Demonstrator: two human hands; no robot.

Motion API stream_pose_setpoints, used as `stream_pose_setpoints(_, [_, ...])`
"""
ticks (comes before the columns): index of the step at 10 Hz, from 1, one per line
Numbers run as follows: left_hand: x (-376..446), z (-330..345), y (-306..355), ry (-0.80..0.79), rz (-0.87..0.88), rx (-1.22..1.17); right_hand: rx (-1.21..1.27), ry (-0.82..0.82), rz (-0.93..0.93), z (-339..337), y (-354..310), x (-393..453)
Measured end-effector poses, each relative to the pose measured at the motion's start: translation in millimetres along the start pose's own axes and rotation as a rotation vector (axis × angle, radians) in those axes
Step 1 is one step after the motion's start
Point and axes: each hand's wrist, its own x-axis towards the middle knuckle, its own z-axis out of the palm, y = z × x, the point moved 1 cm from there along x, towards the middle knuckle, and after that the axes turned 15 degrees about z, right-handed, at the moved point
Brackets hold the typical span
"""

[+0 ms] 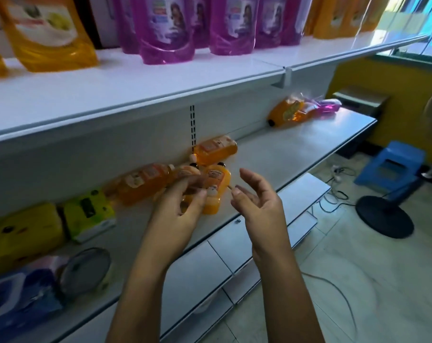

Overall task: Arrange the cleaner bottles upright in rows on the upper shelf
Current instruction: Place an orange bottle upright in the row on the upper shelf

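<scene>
Nearest, both forearms reach in over the front edge of the middle shelf [296, 154]. Left hand [175, 209] has fingers curled round a small orange bottle [213, 191], which stands roughly upright in the grip near the shelf middle; whether its base touches the shelf, cannot tell. Right hand [257, 199] hovers just beside it, fingers loosely spread, holding nothing. Behind the left fingers more orange bottles lie on their sides toward the back edge: one [143, 181] to the left, one [215, 149] against the back panel, and what seems a third partly hidden under the fingers. At the left end of the same shelf sit yellow packs [86, 214], a round lidded tin [86, 271] and blue packs [19, 293]. Far along the right end, an orange bottle [284, 115] and a purple bottle [326, 107] lie tipped over near the back. Above, the upper shelf [135, 95] carries orange refill pouches [49, 33] and purple pouches [165, 28] standing at its back; its front strip is bare. Judgement: task looks early. No small bottle stands on the upper shelf in view, at least five lie or are held below, so nearly all lifting and row-setting is left. The held bottle looks like the first candidate to go up.
</scene>
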Motion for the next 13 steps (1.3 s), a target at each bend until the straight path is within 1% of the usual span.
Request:
stream_pose_setpoints(1, [12, 21, -32, -0.002, -0.135, 0.09, -0.054, -0.042, 0.054, -13, 10, 34])
stream_pose_setpoints(2, [21, 38, -58, -0.021, -0.213, 0.197, -0.097, -0.04, 0.11, -19, 24, 58])
stream_pose_setpoints(4, [36, 71, -106, 0.016, -0.327, 0.358, -0.185, -0.081, 0.267, -23, 47, 96])
stream_pose_setpoints(5, [39, 83, -130, 0.04, -0.28, 0.515, -0.192, -0.039, 0.336, -19, 57, 123])
stream_pose_setpoints(6, [42, 90, -146, 0.015, -0.253, 0.705, -0.2, -0.097, 0.326, -7, 62, 151])
stream_pose_setpoints(7, [44, 92, -153, 0.018, -0.159, 0.772, -0.413, -0.135, 0.183, 9, 76, 191])
stream_pose_setpoints(8, [44, 90, -159, 0.068, -0.131, 0.664, -0.617, -0.196, 0.158, 6, 129, 264])
stream_pose_setpoints(9, [41, 87, -163, 0.097, -0.118, 0.538, -0.672, -0.214, 0.19, 12, 76, 228])
stream_pose_setpoints(10, [37, 86, -160, 0.099, -0.124, 0.435, -0.664, -0.303, 0.242, 10, 58, 217])
stream_pose_setpoints(11, [32, 86, -154, 0.142, -0.045, 0.36, -0.614, -0.258, 0.23, 1, 55, 203])
stream_pose_setpoints(12, [24, 87, -157, 0.149, -0.018, 0.346, -0.517, -0.162, 0.137, -13, 56, 177])
stream_pose_setpoints(13, [21, 91, -155, -0.075, -0.016, 0.42, -0.45, -0.084, 0.017, -27, 53, 147])
